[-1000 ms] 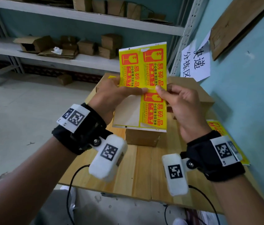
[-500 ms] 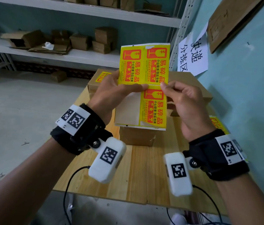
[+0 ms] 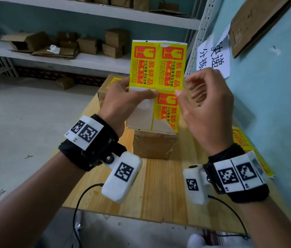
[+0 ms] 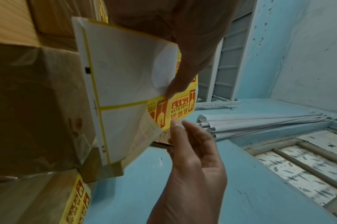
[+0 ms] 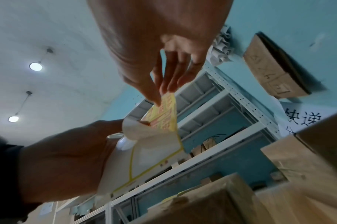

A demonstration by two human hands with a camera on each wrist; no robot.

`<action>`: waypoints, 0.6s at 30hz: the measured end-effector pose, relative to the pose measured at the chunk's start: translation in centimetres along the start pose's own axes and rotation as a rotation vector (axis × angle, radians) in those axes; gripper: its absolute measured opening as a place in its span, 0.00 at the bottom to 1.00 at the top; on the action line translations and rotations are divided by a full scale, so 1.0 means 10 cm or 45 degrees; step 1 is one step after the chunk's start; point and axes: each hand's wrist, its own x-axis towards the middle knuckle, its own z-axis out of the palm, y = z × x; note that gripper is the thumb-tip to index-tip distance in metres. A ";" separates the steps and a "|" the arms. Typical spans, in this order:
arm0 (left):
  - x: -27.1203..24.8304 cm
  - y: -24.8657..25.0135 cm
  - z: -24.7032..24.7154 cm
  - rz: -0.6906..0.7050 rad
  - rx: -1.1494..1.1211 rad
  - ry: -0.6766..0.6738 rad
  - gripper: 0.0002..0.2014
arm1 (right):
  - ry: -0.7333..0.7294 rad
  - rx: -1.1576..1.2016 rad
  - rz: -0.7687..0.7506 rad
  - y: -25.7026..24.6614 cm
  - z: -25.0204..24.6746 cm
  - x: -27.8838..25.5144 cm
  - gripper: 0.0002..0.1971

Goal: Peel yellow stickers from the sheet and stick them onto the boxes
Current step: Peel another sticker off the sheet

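Note:
My left hand [image 3: 148, 95] holds the sticker sheet [image 3: 157, 67] upright above a small cardboard box [image 3: 153, 145], its thumb pressed across the middle of the sheet. The sheet's top row has two yellow stickers, the lower left cell is bare backing, and one yellow sticker [image 3: 168, 108] sits at the lower right with its bottom corner curled off. My right hand [image 3: 180, 93] pinches that sticker's upper right edge, thumb in front and fingers spread behind. The right wrist view shows the pinch [image 5: 162, 97]. The left wrist view shows the bare backing [image 4: 125, 68].
The wooden table [image 3: 152, 190] stands against a blue wall on the right. Behind the sheet sit a box with a yellow sticker [image 3: 112, 83] on it and a larger box. Another sticker sheet [image 3: 248, 145] lies by the wall. Shelves with cardboard boxes [image 3: 87, 45] stand behind.
The right hand's fingers have spread out behind the sheet. The lower right sticker's bottom corner has curled further off the backing. The left hand keeps its hold.

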 end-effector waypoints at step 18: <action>-0.05 -0.03 0.08 -0.027 -0.026 -0.060 0.11 | -0.161 0.173 0.050 -0.07 0.14 -0.08 0.04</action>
